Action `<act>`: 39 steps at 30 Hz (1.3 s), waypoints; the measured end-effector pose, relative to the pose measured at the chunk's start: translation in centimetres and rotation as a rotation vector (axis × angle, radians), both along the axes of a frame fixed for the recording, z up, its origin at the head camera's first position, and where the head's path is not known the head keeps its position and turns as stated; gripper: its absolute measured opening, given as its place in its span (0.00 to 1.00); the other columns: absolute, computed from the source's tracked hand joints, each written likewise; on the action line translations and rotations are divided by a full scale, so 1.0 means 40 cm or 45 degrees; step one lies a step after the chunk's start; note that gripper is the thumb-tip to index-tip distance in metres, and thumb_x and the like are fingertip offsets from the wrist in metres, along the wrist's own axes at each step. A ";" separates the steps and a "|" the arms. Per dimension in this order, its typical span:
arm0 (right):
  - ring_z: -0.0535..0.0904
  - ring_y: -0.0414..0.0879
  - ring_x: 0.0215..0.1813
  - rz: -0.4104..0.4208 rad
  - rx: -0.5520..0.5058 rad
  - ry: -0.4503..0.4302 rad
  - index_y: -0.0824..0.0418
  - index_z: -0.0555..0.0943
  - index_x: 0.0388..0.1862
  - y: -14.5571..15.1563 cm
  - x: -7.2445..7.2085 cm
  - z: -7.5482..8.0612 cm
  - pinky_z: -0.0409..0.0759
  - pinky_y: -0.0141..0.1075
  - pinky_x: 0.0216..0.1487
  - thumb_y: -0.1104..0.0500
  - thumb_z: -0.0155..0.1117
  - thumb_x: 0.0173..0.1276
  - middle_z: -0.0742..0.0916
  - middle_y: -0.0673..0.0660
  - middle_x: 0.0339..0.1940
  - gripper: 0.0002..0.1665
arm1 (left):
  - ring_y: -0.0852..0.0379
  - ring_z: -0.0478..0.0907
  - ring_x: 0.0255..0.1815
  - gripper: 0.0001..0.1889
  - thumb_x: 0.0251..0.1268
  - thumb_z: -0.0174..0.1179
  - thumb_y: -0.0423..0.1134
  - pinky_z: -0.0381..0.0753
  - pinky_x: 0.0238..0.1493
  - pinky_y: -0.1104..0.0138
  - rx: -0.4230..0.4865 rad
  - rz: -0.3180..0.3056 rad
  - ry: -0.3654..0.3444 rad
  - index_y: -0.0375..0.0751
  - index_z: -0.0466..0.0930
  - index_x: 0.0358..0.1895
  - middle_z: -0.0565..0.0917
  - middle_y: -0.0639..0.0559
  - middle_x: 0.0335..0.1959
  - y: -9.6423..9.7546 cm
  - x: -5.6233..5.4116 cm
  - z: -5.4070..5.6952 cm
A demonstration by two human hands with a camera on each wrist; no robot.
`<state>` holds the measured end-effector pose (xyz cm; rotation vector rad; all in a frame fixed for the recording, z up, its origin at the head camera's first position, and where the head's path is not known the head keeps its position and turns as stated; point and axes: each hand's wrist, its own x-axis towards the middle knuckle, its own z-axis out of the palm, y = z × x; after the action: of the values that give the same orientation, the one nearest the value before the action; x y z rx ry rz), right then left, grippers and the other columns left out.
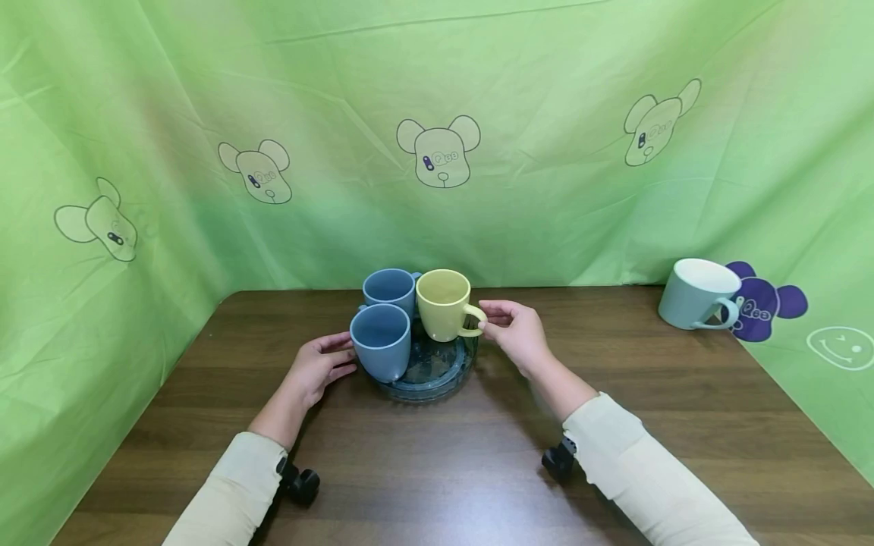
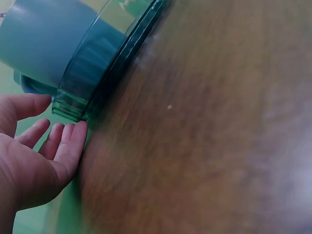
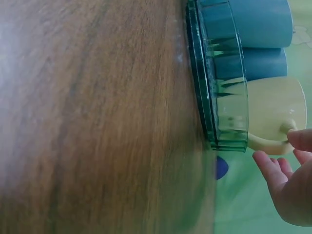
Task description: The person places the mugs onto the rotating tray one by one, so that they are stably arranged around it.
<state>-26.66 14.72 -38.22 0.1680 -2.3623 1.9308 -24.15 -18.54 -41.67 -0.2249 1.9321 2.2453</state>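
Note:
A clear bluish glass tray (image 1: 430,387) with a raised rim stands on the table, bearing two blue mugs and a yellow mug. The front blue mug (image 1: 380,345) is at the left, with the other blue mug (image 1: 389,287) behind it. At the right is the yellow mug (image 1: 442,303), its handle pointing right. My left hand (image 1: 321,368) is beside the tray's left edge, fingers loosely extended and holding nothing; its thumb is close to the front blue mug's handle (image 2: 36,86). My right hand (image 1: 517,334) is at the yellow mug's handle (image 3: 268,145), thumb at the handle and fingers fairly straight.
A light teal mug (image 1: 698,296) with a white inside stands at the table's far right corner. Behind the brown wooden table (image 1: 437,470) hangs a green curtain (image 1: 532,227) printed with bear heads. Black wrist devices (image 1: 300,485) sit under both cuffs.

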 end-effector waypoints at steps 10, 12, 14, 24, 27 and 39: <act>0.81 0.48 0.44 -0.044 0.091 0.035 0.72 0.80 0.54 0.041 0.014 -0.002 0.82 0.24 0.42 0.73 0.68 0.60 0.83 0.72 0.49 0.22 | 0.57 0.81 0.41 0.25 0.66 0.56 0.23 0.83 0.51 0.53 -0.037 -0.054 0.009 0.26 0.67 0.67 0.78 0.43 0.52 -0.005 -0.036 0.001; 0.81 0.47 0.44 -0.049 0.104 0.044 0.72 0.80 0.54 0.049 0.019 0.000 0.81 0.24 0.42 0.72 0.68 0.60 0.83 0.72 0.49 0.22 | 0.57 0.81 0.41 0.25 0.67 0.56 0.23 0.83 0.51 0.52 -0.050 -0.061 -0.001 0.27 0.67 0.67 0.78 0.43 0.52 -0.004 -0.041 0.002; 0.81 0.45 0.43 -0.049 0.103 0.050 0.73 0.80 0.54 0.057 0.024 0.003 0.82 0.25 0.42 0.72 0.68 0.60 0.83 0.71 0.49 0.22 | 0.56 0.81 0.40 0.24 0.67 0.56 0.24 0.83 0.50 0.52 -0.065 -0.062 -0.012 0.27 0.68 0.66 0.78 0.42 0.52 -0.003 -0.044 0.003; 0.80 0.38 0.40 -0.055 0.056 0.080 0.73 0.80 0.54 0.090 0.045 0.005 0.83 0.27 0.43 0.72 0.68 0.60 0.84 0.67 0.47 0.21 | 0.56 0.82 0.38 0.23 0.67 0.57 0.24 0.86 0.45 0.56 -0.103 -0.045 -0.042 0.29 0.70 0.65 0.79 0.42 0.50 0.004 -0.062 -0.006; 0.80 0.38 0.40 -0.058 0.023 0.079 0.75 0.79 0.54 0.102 0.049 0.001 0.84 0.29 0.43 0.73 0.68 0.60 0.84 0.67 0.46 0.22 | 0.54 0.83 0.38 0.24 0.67 0.56 0.24 0.86 0.44 0.55 -0.107 -0.071 -0.037 0.29 0.69 0.66 0.79 0.43 0.49 0.004 -0.064 -0.008; 0.81 0.45 0.46 -0.038 0.039 0.165 0.70 0.78 0.57 0.143 0.071 0.006 0.82 0.27 0.45 0.67 0.71 0.61 0.85 0.62 0.48 0.25 | 0.51 0.82 0.40 0.27 0.67 0.54 0.22 0.85 0.47 0.51 -0.080 -0.129 0.001 0.28 0.64 0.69 0.75 0.35 0.57 0.001 -0.053 -0.008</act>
<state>-23.80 20.44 -37.96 0.2501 -2.2992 1.8126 -26.29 -18.49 -42.00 -0.1315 1.9698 2.1241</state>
